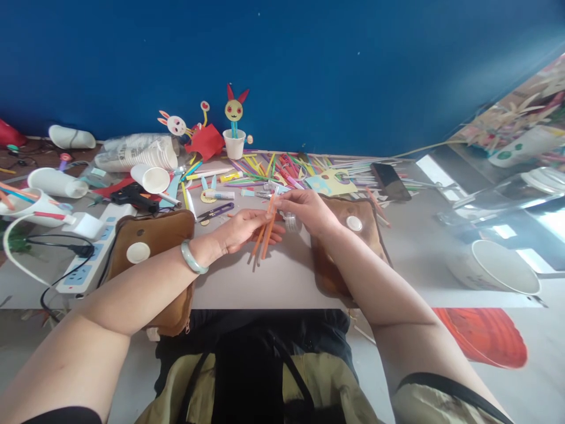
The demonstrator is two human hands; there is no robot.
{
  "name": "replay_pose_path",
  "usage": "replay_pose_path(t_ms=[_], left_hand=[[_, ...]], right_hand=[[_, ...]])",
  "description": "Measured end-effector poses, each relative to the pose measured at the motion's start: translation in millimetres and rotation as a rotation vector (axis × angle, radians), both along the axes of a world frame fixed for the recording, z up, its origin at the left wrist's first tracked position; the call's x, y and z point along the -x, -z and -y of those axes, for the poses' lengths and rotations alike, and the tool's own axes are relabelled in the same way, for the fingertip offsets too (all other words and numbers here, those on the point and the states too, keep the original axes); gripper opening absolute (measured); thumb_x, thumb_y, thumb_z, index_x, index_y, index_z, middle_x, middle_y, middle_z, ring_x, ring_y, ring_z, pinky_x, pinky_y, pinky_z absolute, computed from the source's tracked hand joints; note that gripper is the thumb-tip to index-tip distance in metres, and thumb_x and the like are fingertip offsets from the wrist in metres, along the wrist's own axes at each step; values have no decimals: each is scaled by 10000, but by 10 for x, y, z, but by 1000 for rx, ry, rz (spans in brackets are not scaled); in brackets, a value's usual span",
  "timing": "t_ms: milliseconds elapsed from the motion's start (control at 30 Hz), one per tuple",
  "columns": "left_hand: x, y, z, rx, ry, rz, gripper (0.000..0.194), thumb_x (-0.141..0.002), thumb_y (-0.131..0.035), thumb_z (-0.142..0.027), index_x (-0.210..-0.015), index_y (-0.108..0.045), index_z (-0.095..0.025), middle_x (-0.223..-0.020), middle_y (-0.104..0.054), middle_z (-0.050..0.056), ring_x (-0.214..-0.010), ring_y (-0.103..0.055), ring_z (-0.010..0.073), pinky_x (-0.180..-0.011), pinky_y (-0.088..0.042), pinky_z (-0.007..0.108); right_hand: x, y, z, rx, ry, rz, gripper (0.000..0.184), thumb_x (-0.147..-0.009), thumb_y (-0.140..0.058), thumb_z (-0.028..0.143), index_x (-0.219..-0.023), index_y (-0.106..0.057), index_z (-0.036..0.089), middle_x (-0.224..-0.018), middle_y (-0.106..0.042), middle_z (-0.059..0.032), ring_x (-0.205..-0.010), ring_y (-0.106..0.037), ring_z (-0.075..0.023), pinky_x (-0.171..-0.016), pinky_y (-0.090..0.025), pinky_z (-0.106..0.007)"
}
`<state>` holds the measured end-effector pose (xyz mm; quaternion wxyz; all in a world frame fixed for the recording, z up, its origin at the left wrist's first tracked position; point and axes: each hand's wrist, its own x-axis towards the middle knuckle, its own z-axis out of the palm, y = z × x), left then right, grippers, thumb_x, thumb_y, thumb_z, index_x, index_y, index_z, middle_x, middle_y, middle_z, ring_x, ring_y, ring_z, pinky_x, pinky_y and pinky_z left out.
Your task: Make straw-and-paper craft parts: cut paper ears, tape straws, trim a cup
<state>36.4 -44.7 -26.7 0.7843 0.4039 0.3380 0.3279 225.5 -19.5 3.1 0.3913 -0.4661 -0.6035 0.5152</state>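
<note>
Deep-blue wall (282, 70) up ahead, pale tabletop (260, 288) below, and along the back edge a bright jumble of loose straws and paper strips (282, 168), plus a rabbit-faced figure (233, 111) upright in a white paper cup (233, 145). Off to the sides, two brown pouches (165, 235) (329, 274), one partly under each forearm. Now to the centre, over the tabletop between the pouches: orange straws (267, 240), gathered in a narrow fan, lower ends splayed downward. Left hand (245, 231) closed lightly on the bundle around its middle; right hand (304, 209) up at the top, thumb and fingertips pinched on the upper ends. Close together, then, both on the same bundle; touching each other or not, cannot tell. Just under the right hand, a clear ringed piece (290, 222), perhaps a small tape roll; held or merely behind, hard to say. Steady work called for here: keep the left grip snug enough to stop any rolling, yet gentle enough not to flatten hollow tubes. Judging by that splay, best to even up the upper ends first, nudging with the right fingertips, then draw the lower ends parallel without loosening the pinch.
</note>
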Motion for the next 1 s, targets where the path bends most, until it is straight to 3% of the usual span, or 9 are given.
replay_pose_path(t_ms=[467, 767, 1000], left_hand=[[-19, 43, 21, -42, 49, 2, 392, -778, -782, -500, -897, -730, -130, -946, -773, 148, -785, -747, 240, -706, -616, 364], [6, 132, 18, -247, 140, -95, 462, -880, -616, -591, -928, -721, -143, -853, -763, 124, -700, -739, 217, -652, -596, 338], [-2, 109, 49, -311, 144, -107, 485, -885, -591, -610, -918, -712, -142, -830, -752, 100, -701, -737, 209, -685, -599, 329]], right_hand=[[54, 91, 20, -11, 53, -69, 341, -692, -818, 485, -676, -654, 186, -648, -642, 2, -584, -551, -120, -601, -472, -288], [104, 74, 37, 56, 112, -125, 352, -607, -859, 459, -651, -645, 184, -650, -621, 4, -594, -535, -118, -563, -447, -266], [124, 64, 63, 85, 130, -151, 412, -602, -871, 502, -650, -616, 182, -597, -586, 18, -529, -503, -101, -489, -435, -254]])
